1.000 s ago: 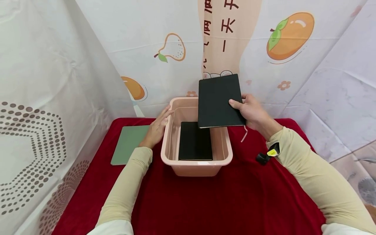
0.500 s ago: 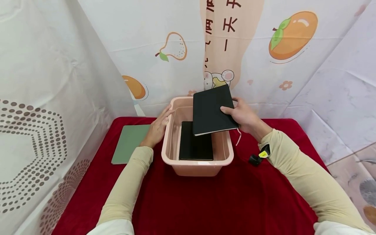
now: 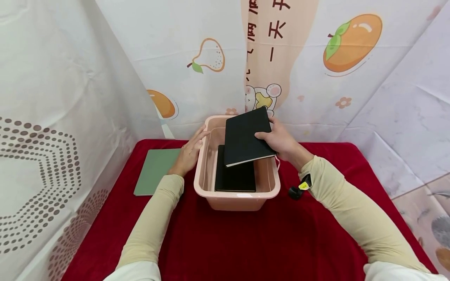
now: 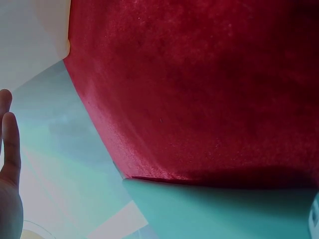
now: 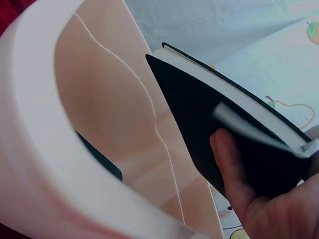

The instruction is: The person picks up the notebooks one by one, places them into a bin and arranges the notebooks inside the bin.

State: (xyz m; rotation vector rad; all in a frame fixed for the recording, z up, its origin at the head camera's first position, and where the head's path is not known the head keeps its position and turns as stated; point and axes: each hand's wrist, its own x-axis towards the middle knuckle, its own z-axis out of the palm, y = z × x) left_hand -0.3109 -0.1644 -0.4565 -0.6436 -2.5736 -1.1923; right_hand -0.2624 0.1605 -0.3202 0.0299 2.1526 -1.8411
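My right hand [image 3: 281,142] grips a black notebook [image 3: 246,134] by its right edge, thumb on top of the cover, and holds it tilted over a pink plastic basin [image 3: 237,195]. In the right wrist view the page edges of the notebook [image 5: 184,99] show, along with a pale ribbon bookmark [image 5: 244,127]. Another black notebook [image 3: 235,181] lies flat on the basin floor, partly covered by the held one. My left hand [image 3: 189,156] rests with extended fingers on the left rim of the basin. Only part of the left hand [image 4: 10,184] shows in the left wrist view.
A green notebook [image 3: 156,169] lies on the red cloth [image 3: 246,242] left of the basin, partly behind the left hand. A black wrist device [image 3: 296,192] hangs by the right cuff. A printed white curtain [image 3: 168,47] closes off the back and sides.
My right hand has brought the black notebook left and down, further over the basin, with its near edge turned to slope. The left hand has stayed on the rim.
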